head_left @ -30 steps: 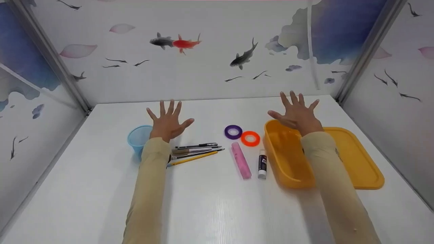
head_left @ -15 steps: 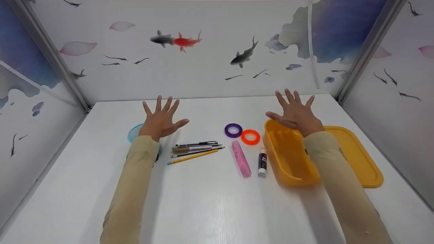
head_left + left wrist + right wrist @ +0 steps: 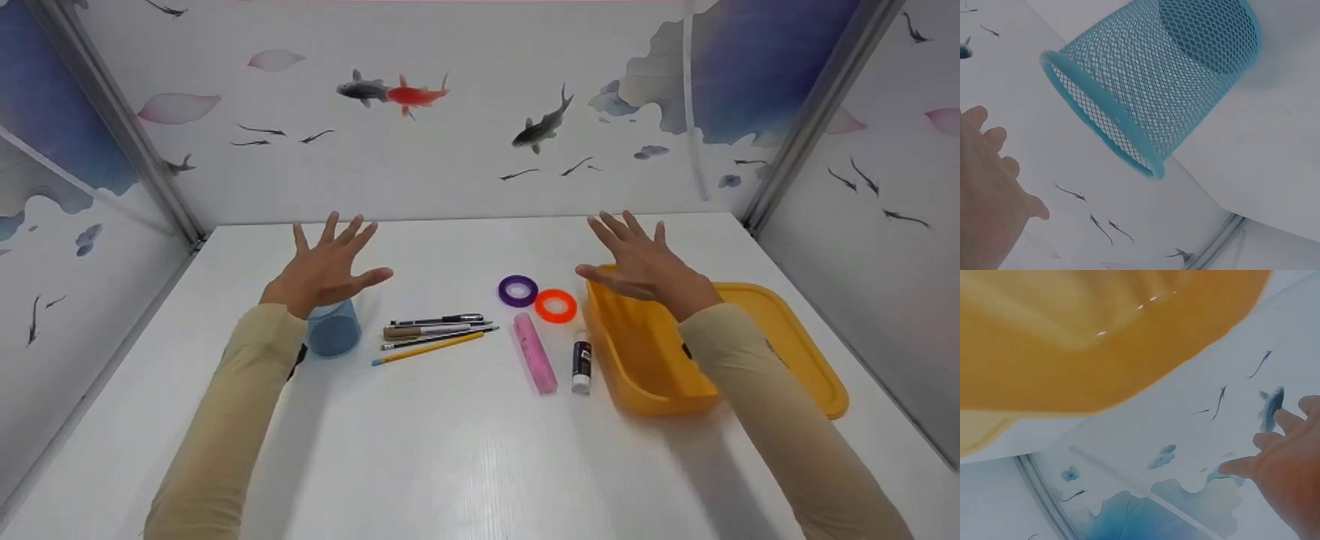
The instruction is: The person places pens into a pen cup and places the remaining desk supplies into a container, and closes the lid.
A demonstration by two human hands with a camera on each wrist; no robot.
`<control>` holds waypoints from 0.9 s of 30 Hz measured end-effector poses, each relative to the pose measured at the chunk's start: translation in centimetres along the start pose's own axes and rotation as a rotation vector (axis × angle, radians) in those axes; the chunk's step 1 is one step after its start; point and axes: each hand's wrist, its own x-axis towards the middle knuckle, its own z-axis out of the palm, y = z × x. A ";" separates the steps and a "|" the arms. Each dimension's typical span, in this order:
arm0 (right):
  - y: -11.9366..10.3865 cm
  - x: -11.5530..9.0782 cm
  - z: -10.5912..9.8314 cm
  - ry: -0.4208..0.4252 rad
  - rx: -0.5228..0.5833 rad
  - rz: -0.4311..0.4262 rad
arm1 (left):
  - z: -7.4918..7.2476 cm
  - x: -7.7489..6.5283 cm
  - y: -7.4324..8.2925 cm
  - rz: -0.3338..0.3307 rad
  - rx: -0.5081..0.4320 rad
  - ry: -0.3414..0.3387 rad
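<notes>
My left hand (image 3: pixel 319 270) hovers with spread fingers over a light blue mesh pen holder (image 3: pixel 334 334) and hides its top in the head view. The left wrist view shows that holder's mesh wall and thick rim (image 3: pixel 1145 79), with my fingers apart from it. My right hand (image 3: pixel 649 266), fingers also spread and holding nothing, is above the far end of an orange-yellow plastic box (image 3: pixel 604 356). Between the hands lie a black pen (image 3: pixel 442 320), a brown-and-white marker (image 3: pixel 420 331), a dark pencil (image 3: pixel 439 339) and a yellow pencil (image 3: pixel 427 350).
Right of the pens are a purple tape roll (image 3: pixel 503 292), an orange tape roll (image 3: pixel 556 319), a pink stick (image 3: pixel 535 352) and a glue stick (image 3: pixel 581 364). A matching lid (image 3: pixel 799 330) lies right of the box. Printed panels (image 3: pixel 465 172) border the table at the back and sides.
My left hand has moved left across the pen holder, uncovering the pens' ends. My right hand has turned slightly inward and lowered a little. The objects have stayed in place.
</notes>
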 end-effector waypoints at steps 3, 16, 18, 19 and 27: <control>-0.7 -0.1 0.1 -0.016 0.046 -0.017 | -0.5 -0.8 -0.7 0.007 -0.037 -0.001; -5.8 -0.5 1.2 -0.041 0.375 0.026 | -1.4 -4.6 -3.1 -0.015 -0.254 0.001; -6.7 -0.6 1.6 -0.038 0.441 0.053 | -1.2 -5.3 -3.6 -0.029 -0.296 0.000; -7.1 -0.6 1.8 -0.036 0.479 0.068 | -1.0 -5.6 -3.9 -0.036 -0.320 -0.003; -9.6 -0.6 3.7 0.012 0.711 0.124 | 0.4 -6.6 -5.2 -0.094 -0.476 -0.029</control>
